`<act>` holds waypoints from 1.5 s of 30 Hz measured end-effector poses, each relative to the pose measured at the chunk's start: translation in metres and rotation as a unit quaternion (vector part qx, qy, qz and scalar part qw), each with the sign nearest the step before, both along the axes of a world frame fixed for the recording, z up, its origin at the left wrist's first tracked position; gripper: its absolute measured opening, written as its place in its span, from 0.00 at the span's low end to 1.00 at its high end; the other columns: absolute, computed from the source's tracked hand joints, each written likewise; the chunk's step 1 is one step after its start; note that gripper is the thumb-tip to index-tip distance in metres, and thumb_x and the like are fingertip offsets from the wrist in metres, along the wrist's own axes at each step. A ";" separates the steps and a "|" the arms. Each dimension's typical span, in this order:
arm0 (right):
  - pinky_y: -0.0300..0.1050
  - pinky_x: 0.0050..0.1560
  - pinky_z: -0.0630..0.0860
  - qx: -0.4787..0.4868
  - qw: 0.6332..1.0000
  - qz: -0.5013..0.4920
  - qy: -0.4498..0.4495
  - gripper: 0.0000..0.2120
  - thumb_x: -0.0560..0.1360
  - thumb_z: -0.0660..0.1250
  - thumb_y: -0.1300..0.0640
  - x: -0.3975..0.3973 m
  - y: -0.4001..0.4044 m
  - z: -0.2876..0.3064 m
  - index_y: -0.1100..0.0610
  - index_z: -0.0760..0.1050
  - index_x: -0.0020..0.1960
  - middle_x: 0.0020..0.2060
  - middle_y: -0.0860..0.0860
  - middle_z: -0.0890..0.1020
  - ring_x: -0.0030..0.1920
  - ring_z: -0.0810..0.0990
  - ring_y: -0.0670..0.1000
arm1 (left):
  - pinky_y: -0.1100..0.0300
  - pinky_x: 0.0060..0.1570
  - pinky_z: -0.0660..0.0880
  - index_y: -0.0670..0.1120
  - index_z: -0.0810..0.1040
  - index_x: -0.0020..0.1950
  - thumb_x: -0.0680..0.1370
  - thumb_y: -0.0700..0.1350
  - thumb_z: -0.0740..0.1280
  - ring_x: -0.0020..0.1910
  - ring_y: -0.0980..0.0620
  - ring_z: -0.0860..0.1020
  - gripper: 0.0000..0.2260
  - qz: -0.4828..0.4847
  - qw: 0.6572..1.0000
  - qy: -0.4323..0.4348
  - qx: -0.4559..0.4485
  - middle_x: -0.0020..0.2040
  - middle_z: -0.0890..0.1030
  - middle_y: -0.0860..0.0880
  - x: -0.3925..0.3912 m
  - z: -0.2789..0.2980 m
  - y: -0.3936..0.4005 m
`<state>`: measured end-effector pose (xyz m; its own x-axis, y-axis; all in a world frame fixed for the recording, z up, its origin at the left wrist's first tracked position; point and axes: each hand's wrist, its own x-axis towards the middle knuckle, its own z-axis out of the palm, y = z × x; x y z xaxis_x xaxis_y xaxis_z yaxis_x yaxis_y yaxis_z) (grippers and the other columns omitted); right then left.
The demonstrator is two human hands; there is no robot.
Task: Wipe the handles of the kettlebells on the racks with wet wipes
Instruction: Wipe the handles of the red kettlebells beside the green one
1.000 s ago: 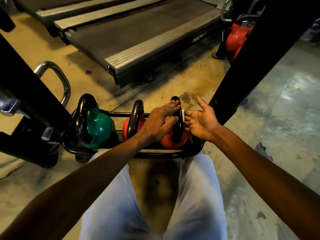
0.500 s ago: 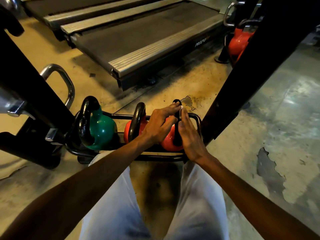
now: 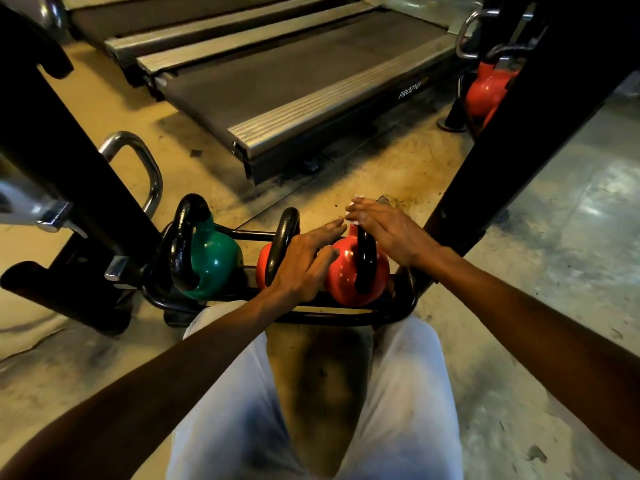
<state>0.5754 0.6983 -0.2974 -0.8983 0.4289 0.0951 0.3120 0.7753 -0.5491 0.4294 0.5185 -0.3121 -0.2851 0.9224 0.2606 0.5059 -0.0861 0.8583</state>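
We see three kettlebells in a low black rack [image 3: 346, 318] on the floor, just ahead of the person's knees. The green bell [image 3: 213, 261] sits at the left end, a red bell [image 3: 264, 268] in the middle, and another red bell [image 3: 346, 275] at the right end, each with a black handle standing upright.

Our left hand [image 3: 304, 261] lies with fingers straight and slightly spread, resting against the left side of the right red bell, between it and the middle handle [image 3: 285, 237]. Our right hand [image 3: 388, 226] lies flat, fingers straight, over the top of the right handle [image 3: 365, 261]. Bits of white wipe [image 3: 355, 221] show under its fingertips, pressed onto the handle top; we cannot tell how much of the wipe lies beneath.

A treadmill [image 3: 294, 71] stands beyond the rack. Far right, behind a black post [image 3: 512, 133], we see another red kettlebell [image 3: 485, 88].
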 end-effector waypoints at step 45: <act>0.51 0.69 0.76 -0.289 0.876 -0.321 0.213 0.24 0.81 0.64 0.43 0.027 -0.113 -0.038 0.47 0.74 0.76 0.66 0.46 0.82 0.68 0.79 0.47 | 0.43 0.78 0.66 0.48 0.71 0.79 0.81 0.49 0.61 0.80 0.51 0.66 0.26 -0.039 0.995 0.088 -0.037 0.79 0.70 0.46 0.004 -0.004 0.034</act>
<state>0.6026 0.5855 -0.3358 -0.3889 0.9206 -0.0359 0.2532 0.0693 -0.9649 0.4332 0.5525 -0.3158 -0.1680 0.9582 0.2314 0.6435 -0.0713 0.7621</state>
